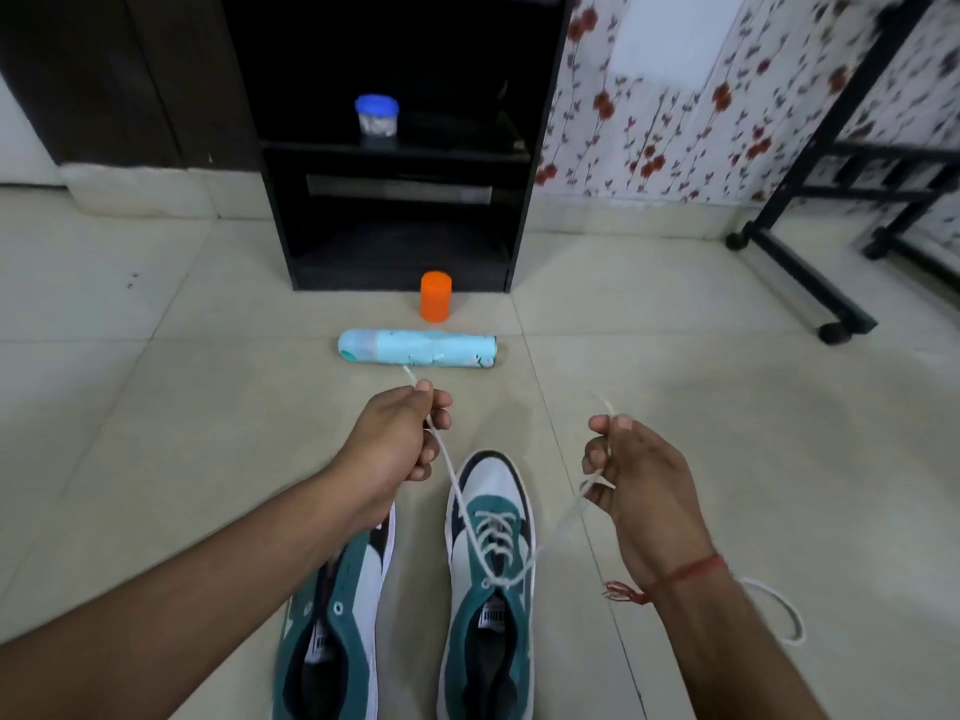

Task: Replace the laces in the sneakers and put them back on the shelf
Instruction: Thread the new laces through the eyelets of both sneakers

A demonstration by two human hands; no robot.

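Two green-and-white sneakers stand side by side on the tiled floor below me. The right sneaker [491, 574] has a white lace [470, 517] crossed through its eyelets. My left hand [402, 433] is shut on one end of that lace and my right hand [631, 470] is shut on the other end, both raised above the shoe with the ends pulled up and apart. The left sneaker [337, 615] shows bare eyelets, and my left forearm partly covers it. Another white lace [779, 610] lies looped on the floor behind my right wrist.
A black shelf unit [400, 148] stands against the wall ahead, with a blue-lidded jar [376, 115] on its middle board. An orange container [435, 296] and a light blue spray can [418, 348] lying on its side sit before it. A black wheeled frame [810, 272] stands at right.
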